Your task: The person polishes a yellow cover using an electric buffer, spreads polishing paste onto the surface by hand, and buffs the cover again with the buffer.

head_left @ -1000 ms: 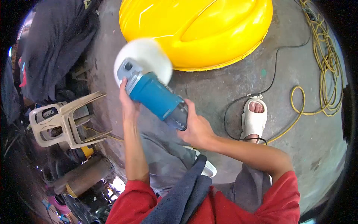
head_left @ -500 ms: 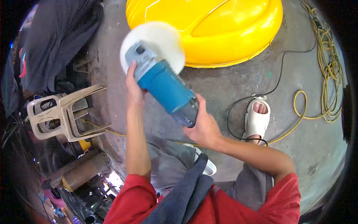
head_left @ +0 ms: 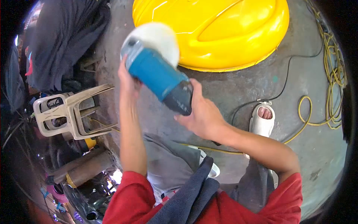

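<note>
Your blue-and-black cylindrical power tool (head_left: pixel 158 74) with round white pad (head_left: pixel 164 39) is left of centre, near the glossy yellow moulded shell (head_left: pixel 227 33). Both grips hold it, left hand (head_left: pixel 128 80) front, right hand (head_left: pixel 207 115) rear; ideally, steady the pad well clear of the thin black cable (head_left: pixel 288 71).

Couldn't read a single word, brand or number anywhere, tbh. Spotted some faint pale marks (head_left: pixel 183 104) on the dark rear end (head_left: pixel 178 98) of the blue power tool (head_left: pixel 158 76), but way too blurred to tell lettering from scuffs. Checked the blue casing (head_left: pixel 152 71) too and got nothing legible off that either.
</note>
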Demonstrator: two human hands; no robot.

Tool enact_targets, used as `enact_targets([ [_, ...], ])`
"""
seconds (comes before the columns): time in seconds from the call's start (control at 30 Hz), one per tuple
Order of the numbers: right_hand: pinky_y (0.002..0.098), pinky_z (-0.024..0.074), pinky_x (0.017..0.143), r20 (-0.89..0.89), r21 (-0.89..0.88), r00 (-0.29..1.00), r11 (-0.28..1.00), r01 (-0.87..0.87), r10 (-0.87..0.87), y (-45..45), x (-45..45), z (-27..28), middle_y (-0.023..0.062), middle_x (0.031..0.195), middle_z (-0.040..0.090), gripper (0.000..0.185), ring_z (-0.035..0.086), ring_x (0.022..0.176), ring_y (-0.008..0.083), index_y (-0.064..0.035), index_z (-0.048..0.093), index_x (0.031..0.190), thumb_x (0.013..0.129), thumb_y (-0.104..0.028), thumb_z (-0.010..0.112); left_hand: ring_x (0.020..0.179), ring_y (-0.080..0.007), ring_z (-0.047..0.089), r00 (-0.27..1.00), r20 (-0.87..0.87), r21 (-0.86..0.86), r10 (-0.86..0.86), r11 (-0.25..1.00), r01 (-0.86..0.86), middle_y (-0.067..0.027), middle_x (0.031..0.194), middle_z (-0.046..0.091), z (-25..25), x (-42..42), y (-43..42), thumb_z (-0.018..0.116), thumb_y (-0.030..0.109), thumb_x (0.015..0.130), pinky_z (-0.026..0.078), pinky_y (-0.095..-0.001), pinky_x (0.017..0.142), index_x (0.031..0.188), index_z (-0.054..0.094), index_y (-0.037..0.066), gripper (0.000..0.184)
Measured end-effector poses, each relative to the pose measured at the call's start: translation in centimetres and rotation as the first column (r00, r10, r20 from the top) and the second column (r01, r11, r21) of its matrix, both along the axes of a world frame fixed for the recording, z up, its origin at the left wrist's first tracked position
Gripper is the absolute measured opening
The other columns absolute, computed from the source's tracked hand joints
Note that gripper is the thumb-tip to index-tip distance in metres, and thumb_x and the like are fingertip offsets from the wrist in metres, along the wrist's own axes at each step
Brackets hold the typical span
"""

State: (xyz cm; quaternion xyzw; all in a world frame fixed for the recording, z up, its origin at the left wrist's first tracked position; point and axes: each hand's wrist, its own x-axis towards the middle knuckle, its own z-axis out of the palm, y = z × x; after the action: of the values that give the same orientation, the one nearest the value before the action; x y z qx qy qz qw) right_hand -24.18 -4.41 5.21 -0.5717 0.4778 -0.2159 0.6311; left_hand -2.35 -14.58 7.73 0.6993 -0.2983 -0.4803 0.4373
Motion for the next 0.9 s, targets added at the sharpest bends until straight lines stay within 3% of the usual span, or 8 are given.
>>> enact_targets([
  [0.03, 0.0502, 0.0514, 0.075, -0.004, 0.0, 1.0, 1.0, -0.004, 0.004, -0.5, -0.3, 0.3, 0.0319, 0.087, 0.064, 0.093, 0.064, 0.082, 0.0478, 0.0071, 0.011, 0.139, 0.076, -0.022, 0.073, 0.083, -0.0214, 0.066, 0.99, 0.078, 0.05, -0.117, 0.992, 0.113, -0.009, 0.097, 0.068, 0.7, 0.0, -1.7, 0.037, 0.053, 0.094, 0.054, -0.0346, 0.065, 0.118, 0.058, 0.007, 0.056],
  [0.13, 0.0497, 0.0514, 0.075, 0.058, 0.068, 0.993, 0.993, 0.1, -0.104, -1.5, -0.5, 0.9, 0.0319, 0.087, 0.064, 0.094, 0.064, 0.082, 0.0472, 0.0091, 0.011, 0.139, 0.076, -0.023, 0.073, 0.078, -0.0211, 0.066, 0.99, 0.091, 0.149, -0.106, 0.985, 0.091, -0.0072, 0.091, 0.068, 1.9, -2.8, -3.6, 0.038, 0.055, 0.093, 0.053, -0.0345, 0.061, 0.115, 0.059, 0.007, 0.057],
  [0.3, 0.0493, 0.0518, 0.075, 0.016, 0.073, 0.997, 0.994, -0.078, 0.077, -0.1, -0.1, 0.1, 0.0313, 0.087, 0.064, 0.095, 0.065, 0.081, 0.0462, 0.0095, 0.01, 0.139, 0.077, -0.024, 0.073, 0.081, -0.0206, 0.067, 1.0, -0.018, 0.071, -0.007, 0.997, 0.008, -0.0078, 0.096, 0.069, -0.2, 1.4, 1.0, 0.037, 0.052, 0.095, 0.055, -0.0389, 0.062, 0.117, 0.059, 0.007, 0.055],
  [0.43, 0.046, 0.0506, 0.082, 0.044, 0.166, 0.986, 0.972, -0.166, 0.16, -1.2, -0.3, 0.7, 0.0343, 0.098, 0.062, 0.099, 0.063, 0.091, 0.0475, 0.0077, 0.01, 0.14, 0.076, -0.027, 0.076, 0.084, -0.0202, 0.068, 0.998, 0.007, 0.035, 0.058, 0.998, -0.058, -0.0094, 0.101, 0.069, 0.5, 0.4, 0.8, 0.037, 0.049, 0.096, 0.056, -0.0338, 0.061, 0.121, 0.058, 0.006, 0.054],
  [0.6, 0.0501, 0.0521, 0.076, 0.132, 0.011, 0.963, 0.972, 0.237, -0.236, -1.0, -0.5, -0.3, 0.0329, 0.089, 0.064, 0.093, 0.064, 0.083, 0.0483, 0.0082, 0.013, 0.138, 0.075, -0.024, 0.073, 0.079, -0.0208, 0.067, 0.972, 0.136, 0.135, -0.194, 0.975, 0.176, -0.009, 0.096, 0.068, 2.8, -4.0, -5.7, 0.036, 0.05, 0.095, 0.055, -0.0329, 0.061, 0.116, 0.06, 0.006, 0.054],
  [0.67, 0.0501, 0.0521, 0.077, 0.144, 0.005, 0.951, 0.961, 0.277, -0.275, -1.8, -1.0, 0.0, 0.0332, 0.089, 0.063, 0.095, 0.064, 0.083, 0.0484, 0.0083, 0.012, 0.138, 0.074, -0.024, 0.074, 0.078, -0.021, 0.067, 0.945, 0.194, 0.217, -0.264, 0.951, 0.222, -0.0087, 0.095, 0.068, 3.1, -4.8, -6.0, 0.036, 0.05, 0.095, 0.055, -0.0329, 0.062, 0.115, 0.06, 0.007, 0.054],
  [0.8, 0.0462, 0.051, 0.078, 0.084, 0.096, 0.986, 0.986, 0.135, -0.143, -1.7, -0.5, 0.0, 0.0318, 0.094, 0.063, 0.095, 0.064, 0.085, 0.0452, 0.007, 0.01, 0.139, 0.077, -0.024, 0.074, 0.086, -0.0212, 0.067, 0.982, 0.122, 0.097, -0.141, 0.987, 0.13, -0.0087, 0.102, 0.068, 1.4, -1.5, -4.2, 0.037, 0.049, 0.095, 0.056, -0.0344, 0.072, 0.116, 0.061, 0.007, 0.052],
  [0.9, 0.0466, 0.0511, 0.078, 0.108, 0.21, 0.987, 0.968, -0.136, 0.115, -1.5, -0.1, 0.5, 0.0301, 0.091, 0.064, 0.096, 0.065, 0.086, 0.0445, 0.0075, 0.009, 0.142, 0.077, -0.024, 0.074, 0.09, -0.0206, 0.067, 0.994, 0.088, 0.01, -0.059, 0.998, 0.059, -0.0089, 0.106, 0.068, 1.0, 1.4, -0.3, 0.037, 0.043, 0.098, 0.056, -0.0346, 0.076, 0.119, 0.06, 0.006, 0.049],
])
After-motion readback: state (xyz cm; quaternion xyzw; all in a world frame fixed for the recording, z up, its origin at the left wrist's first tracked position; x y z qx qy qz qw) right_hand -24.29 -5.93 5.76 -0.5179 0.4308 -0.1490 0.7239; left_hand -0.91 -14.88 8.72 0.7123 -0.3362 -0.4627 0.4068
